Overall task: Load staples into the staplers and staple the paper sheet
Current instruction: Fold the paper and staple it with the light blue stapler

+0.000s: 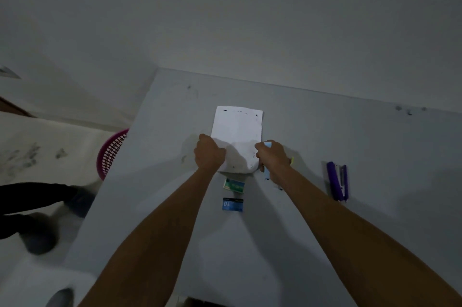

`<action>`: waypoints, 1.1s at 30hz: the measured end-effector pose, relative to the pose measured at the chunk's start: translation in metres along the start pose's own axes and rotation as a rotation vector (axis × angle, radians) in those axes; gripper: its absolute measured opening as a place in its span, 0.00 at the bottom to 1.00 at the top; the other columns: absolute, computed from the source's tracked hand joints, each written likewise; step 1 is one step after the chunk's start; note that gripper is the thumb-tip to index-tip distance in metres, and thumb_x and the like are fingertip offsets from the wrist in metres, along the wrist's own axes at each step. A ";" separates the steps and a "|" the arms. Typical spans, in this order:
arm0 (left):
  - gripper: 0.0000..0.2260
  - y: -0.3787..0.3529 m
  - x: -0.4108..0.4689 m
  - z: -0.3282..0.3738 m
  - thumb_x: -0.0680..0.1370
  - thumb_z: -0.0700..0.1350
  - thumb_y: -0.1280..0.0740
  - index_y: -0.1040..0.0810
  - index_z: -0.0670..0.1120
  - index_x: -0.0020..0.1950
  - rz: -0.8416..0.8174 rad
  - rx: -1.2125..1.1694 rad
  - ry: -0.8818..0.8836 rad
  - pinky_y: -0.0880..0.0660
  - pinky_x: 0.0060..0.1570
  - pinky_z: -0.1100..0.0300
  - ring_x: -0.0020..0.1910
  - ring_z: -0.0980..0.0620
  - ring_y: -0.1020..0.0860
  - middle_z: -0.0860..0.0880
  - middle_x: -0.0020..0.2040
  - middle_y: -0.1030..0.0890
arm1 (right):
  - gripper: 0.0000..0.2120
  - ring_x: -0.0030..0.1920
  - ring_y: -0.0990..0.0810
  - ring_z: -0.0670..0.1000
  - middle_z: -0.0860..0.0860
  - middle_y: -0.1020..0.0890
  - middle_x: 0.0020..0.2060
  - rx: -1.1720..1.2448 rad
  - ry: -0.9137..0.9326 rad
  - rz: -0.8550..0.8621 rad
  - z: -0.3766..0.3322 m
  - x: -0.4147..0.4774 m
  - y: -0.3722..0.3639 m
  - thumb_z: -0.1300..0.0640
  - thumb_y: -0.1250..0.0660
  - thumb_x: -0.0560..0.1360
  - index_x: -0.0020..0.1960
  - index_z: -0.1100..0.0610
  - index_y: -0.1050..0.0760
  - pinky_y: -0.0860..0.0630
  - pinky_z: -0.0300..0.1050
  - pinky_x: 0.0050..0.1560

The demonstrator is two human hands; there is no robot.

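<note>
The white paper sheet (237,131) lies near the middle of the grey table (350,206), its near end lifted and curled a little between our hands. Our left hand (208,153) has its fingers curled on the sheet's near left edge, pinching it. Our right hand (273,156) is wrapped round the small light-blue plastic stapler (267,173), held right at the sheet's right edge. We cannot tell whether the stapler's mouth is over the paper, as the hand hides it.

We judge the step in hand to be the stapling itself. To do it well we hold the left pinch firm so the sheet cannot slide. We feed the edge fully into the mouth and flatten the curl there, so the staple goes through smooth paper. Then we squeeze once, straight down, without twisting the wrist.

The purple stapler (336,181) lies hinged open on the table, well to the right of the sheet. The green-and-white staple box (234,185) sits at the sheet's near end, with the blue staple box marked 10 (232,204) just nearer to us
</note>
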State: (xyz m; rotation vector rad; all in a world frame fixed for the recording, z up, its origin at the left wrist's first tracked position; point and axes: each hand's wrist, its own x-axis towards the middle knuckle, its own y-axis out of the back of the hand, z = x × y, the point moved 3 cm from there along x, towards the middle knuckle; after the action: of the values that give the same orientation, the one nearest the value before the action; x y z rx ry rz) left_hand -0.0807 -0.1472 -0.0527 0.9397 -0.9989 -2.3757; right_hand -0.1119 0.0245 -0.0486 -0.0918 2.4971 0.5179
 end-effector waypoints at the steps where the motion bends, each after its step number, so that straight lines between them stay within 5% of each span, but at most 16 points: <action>1: 0.26 -0.001 0.001 0.000 0.73 0.43 0.29 0.36 0.35 0.65 -0.008 -0.027 0.018 0.28 0.60 0.48 0.64 0.38 0.27 0.36 0.64 0.28 | 0.07 0.30 0.29 0.53 0.58 0.22 0.38 -0.019 0.003 0.000 0.001 0.000 0.000 0.57 0.39 0.76 0.45 0.60 0.26 0.32 0.40 0.28; 7: 0.31 0.002 -0.019 0.006 0.71 0.52 0.28 0.38 0.41 0.67 0.068 0.145 0.111 0.31 0.60 0.43 0.67 0.41 0.35 0.41 0.66 0.35 | 0.07 0.33 0.28 0.51 0.53 0.25 0.35 -0.105 0.034 0.026 0.000 -0.004 0.003 0.57 0.38 0.76 0.39 0.57 0.30 0.35 0.39 0.30; 15: 0.38 -0.003 -0.019 0.008 0.67 0.47 0.22 0.41 0.38 0.67 0.007 0.027 0.098 0.29 0.60 0.48 0.67 0.38 0.33 0.38 0.68 0.37 | 0.13 0.53 0.21 0.60 0.59 0.21 0.51 -0.250 0.041 0.083 0.004 0.005 -0.006 0.56 0.37 0.75 0.55 0.64 0.26 0.31 0.41 0.43; 20: 0.18 0.001 -0.015 0.004 0.76 0.40 0.34 0.31 0.34 0.63 -0.008 -0.297 0.093 0.25 0.51 0.52 0.56 0.39 0.23 0.37 0.60 0.24 | 0.06 0.43 0.24 0.55 0.59 0.20 0.47 -0.231 0.043 0.069 0.001 0.007 -0.005 0.55 0.37 0.75 0.47 0.58 0.28 0.32 0.40 0.39; 24: 0.05 0.022 -0.021 0.013 0.77 0.40 0.37 0.23 0.41 0.44 -0.030 -0.537 0.042 0.27 0.44 0.57 0.46 0.46 0.24 0.41 0.47 0.22 | 0.10 0.30 0.29 0.52 0.53 0.26 0.31 -0.143 -0.003 0.037 -0.006 0.002 0.010 0.57 0.38 0.73 0.33 0.54 0.33 0.33 0.39 0.31; 27: 0.11 0.045 -0.034 0.032 0.79 0.42 0.37 0.22 0.38 0.58 -0.107 -0.687 0.016 0.26 0.50 0.52 0.50 0.43 0.24 0.44 0.50 0.23 | 0.11 0.30 0.26 0.53 0.56 0.23 0.30 0.042 -0.032 0.019 -0.020 -0.011 0.034 0.57 0.34 0.72 0.32 0.56 0.30 0.28 0.45 0.34; 29: 0.13 0.058 -0.048 0.043 0.79 0.42 0.37 0.24 0.38 0.61 -0.171 -0.773 -0.020 0.25 0.51 0.50 0.51 0.43 0.24 0.44 0.52 0.23 | 0.12 0.37 0.20 0.56 0.55 0.18 0.36 0.235 -0.068 -0.049 -0.025 -0.021 0.053 0.49 0.29 0.72 0.38 0.57 0.23 0.21 0.49 0.42; 31: 0.12 0.064 -0.059 0.049 0.80 0.42 0.37 0.24 0.38 0.60 -0.250 -0.885 -0.063 0.24 0.48 0.51 0.49 0.43 0.23 0.42 0.53 0.21 | 0.24 0.48 0.17 0.58 0.56 0.15 0.47 0.385 -0.121 -0.190 -0.028 -0.028 0.067 0.38 0.27 0.67 0.52 0.57 0.19 0.21 0.55 0.55; 33: 0.12 0.065 -0.073 0.056 0.80 0.41 0.37 0.24 0.37 0.61 -0.317 -0.964 -0.098 0.24 0.47 0.53 0.49 0.43 0.22 0.40 0.54 0.21 | 0.31 0.54 0.17 0.58 0.55 0.16 0.53 0.499 -0.134 -0.295 -0.030 -0.035 0.080 0.34 0.28 0.65 0.59 0.54 0.20 0.21 0.55 0.56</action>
State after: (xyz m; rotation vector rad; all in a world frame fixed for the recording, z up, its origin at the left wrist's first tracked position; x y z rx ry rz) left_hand -0.0630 -0.1223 0.0561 0.6095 0.3433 -2.6854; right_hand -0.1131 0.0851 0.0212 -0.2162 2.3499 -0.2163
